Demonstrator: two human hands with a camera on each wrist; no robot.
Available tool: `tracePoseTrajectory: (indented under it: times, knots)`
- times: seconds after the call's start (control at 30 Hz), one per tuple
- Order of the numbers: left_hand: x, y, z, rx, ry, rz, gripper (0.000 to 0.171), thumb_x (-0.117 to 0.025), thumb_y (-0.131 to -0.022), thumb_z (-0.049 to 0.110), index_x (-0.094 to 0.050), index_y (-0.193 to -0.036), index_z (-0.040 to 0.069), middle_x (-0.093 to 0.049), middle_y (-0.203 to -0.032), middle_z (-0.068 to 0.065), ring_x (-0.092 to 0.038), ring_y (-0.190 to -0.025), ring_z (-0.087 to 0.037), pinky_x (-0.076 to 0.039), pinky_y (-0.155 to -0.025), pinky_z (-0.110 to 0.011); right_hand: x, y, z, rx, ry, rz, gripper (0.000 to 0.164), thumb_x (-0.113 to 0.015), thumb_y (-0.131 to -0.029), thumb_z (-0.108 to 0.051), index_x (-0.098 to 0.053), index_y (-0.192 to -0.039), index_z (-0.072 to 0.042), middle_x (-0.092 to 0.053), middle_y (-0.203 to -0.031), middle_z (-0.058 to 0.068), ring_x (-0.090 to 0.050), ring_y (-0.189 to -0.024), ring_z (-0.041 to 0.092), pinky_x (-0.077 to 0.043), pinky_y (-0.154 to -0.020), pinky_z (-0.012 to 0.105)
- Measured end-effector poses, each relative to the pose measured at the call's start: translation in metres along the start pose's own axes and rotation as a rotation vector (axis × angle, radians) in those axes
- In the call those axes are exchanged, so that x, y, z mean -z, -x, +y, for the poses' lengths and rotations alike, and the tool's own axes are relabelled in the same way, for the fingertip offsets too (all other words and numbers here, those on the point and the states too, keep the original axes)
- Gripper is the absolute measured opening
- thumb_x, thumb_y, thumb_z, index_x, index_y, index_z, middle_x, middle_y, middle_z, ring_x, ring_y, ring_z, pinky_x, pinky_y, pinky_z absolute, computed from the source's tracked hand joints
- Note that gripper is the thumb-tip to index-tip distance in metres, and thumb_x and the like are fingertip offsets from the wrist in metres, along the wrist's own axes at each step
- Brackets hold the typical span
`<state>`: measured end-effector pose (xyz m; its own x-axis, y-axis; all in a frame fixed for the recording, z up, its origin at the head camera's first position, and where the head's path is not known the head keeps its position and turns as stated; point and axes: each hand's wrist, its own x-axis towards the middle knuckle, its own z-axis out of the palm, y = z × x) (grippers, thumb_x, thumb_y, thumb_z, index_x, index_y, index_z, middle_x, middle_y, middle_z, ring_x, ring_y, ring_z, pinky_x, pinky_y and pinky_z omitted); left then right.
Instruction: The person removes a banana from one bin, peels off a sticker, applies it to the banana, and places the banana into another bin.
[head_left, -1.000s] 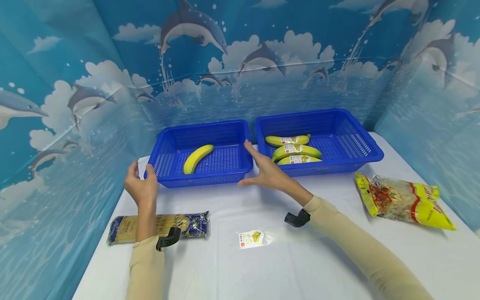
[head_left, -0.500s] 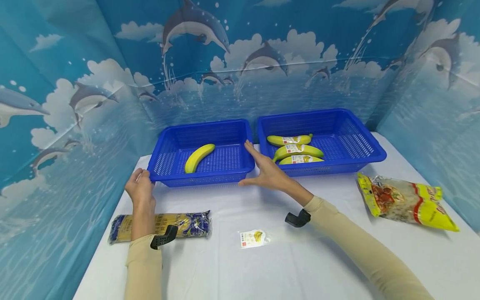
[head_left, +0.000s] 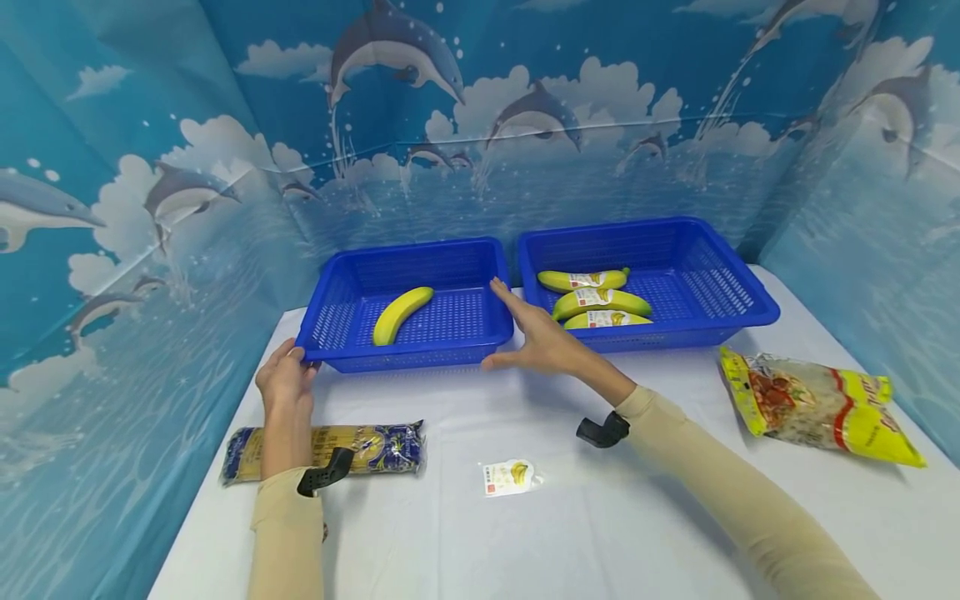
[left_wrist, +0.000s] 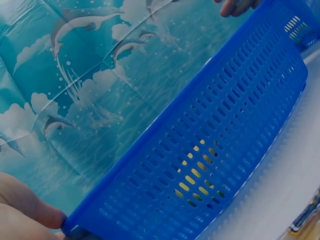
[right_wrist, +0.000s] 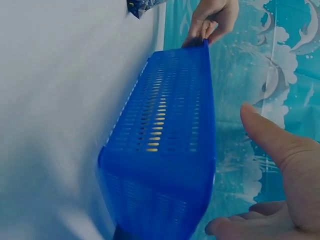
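Two blue plastic baskets stand side by side at the back of the table. In the head view my left hand (head_left: 283, 379) grips the front left corner of the left basket (head_left: 408, 360), its thumb at the rim in the left wrist view. A single yellow banana (head_left: 400, 315) lies inside that basket. At the basket's right end is my right hand (head_left: 542, 337), thumb and fingers spread. The right wrist view shows its thumb (right_wrist: 267, 131) apart from the rim and its fingertips (right_wrist: 220, 226) close to it; whether they touch, I cannot tell.
The right basket (head_left: 667, 335) holds 3 labelled bananas (head_left: 600, 302). A noodle packet (head_left: 360, 448) lies under my left forearm. A banana label (head_left: 510, 477) in clear wrap lies mid-table. At right is a yellow food bag (head_left: 821, 407). A dolphin-print curtain (head_left: 465, 192) encloses the table.
My left hand, earlier apart from the basket with thumb and fingers parted, has closed on its front left corner. My right hand keeps its spread pose. The whole view has shifted slightly.
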<state>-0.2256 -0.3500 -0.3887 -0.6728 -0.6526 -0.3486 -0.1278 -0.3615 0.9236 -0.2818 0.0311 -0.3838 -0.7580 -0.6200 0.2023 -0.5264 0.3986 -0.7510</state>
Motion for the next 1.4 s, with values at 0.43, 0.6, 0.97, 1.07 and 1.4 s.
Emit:
tracePoseTrajectory:
  times: [0.43, 0.6, 0.97, 1.07, 1.4]
  knots:
    - [0.000, 0.001, 0.001, -0.012, -0.041, 0.012, 0.045, -0.046, -0.115, 0.013, -0.053, -0.159, 0.008, -0.056, -0.158, -0.014, -0.062, -0.135, -0.020, -0.055, -0.108, -0.029, 0.056, -0.042, -0.022, 0.129, -0.216, -0.156, 0.109, -0.083, -0.096, -0.009, -0.007, -0.174, -0.013, -0.020, -0.179, 0.009, -0.022, -0.165, 0.027, -0.031, -0.130, 0.047]
    - [0.000, -0.001, 0.002, -0.003, -0.038, 0.021, 0.044, -0.047, -0.115, 0.013, -0.056, -0.157, 0.008, -0.059, -0.154, -0.014, -0.064, -0.129, -0.019, -0.057, -0.106, -0.029, 0.072, -0.068, -0.032, 0.109, -0.192, -0.335, 0.103, -0.080, -0.098, -0.008, -0.010, -0.174, -0.010, -0.026, -0.177, 0.015, -0.026, -0.163, 0.032, -0.031, -0.130, 0.052]
    - [0.003, -0.004, 0.004, 0.016, -0.039, 0.007, 0.042, -0.053, -0.113, 0.010, -0.059, -0.154, 0.007, -0.064, -0.149, -0.015, -0.069, -0.123, -0.019, -0.061, -0.092, -0.024, 0.068, -0.119, -0.040, 0.078, -0.146, -0.549, 0.090, -0.079, -0.096, 0.003, -0.026, -0.169, 0.001, -0.040, -0.169, 0.022, -0.038, -0.158, 0.035, -0.038, -0.126, 0.049]
    - [0.003, -0.005, 0.004, 0.012, -0.040, 0.002, 0.042, -0.052, -0.113, 0.009, -0.059, -0.154, 0.007, -0.064, -0.149, -0.015, -0.069, -0.126, -0.020, -0.059, -0.101, -0.029, 0.059, -0.132, -0.036, 0.092, -0.181, -0.492, 0.081, -0.080, -0.094, 0.006, -0.038, -0.163, 0.004, -0.051, -0.161, 0.024, -0.050, -0.150, 0.036, -0.047, -0.120, 0.046]
    - [0.006, -0.005, 0.003, -0.007, -0.054, -0.005, 0.043, -0.052, -0.113, 0.010, -0.057, -0.155, 0.005, -0.063, -0.149, -0.016, -0.069, -0.122, -0.019, -0.061, -0.095, -0.024, 0.030, -0.168, -0.017, 0.108, -0.283, -0.362, 0.051, -0.079, -0.091, 0.012, -0.064, -0.140, 0.011, -0.068, -0.138, 0.030, -0.065, -0.131, 0.044, -0.062, -0.100, 0.040]
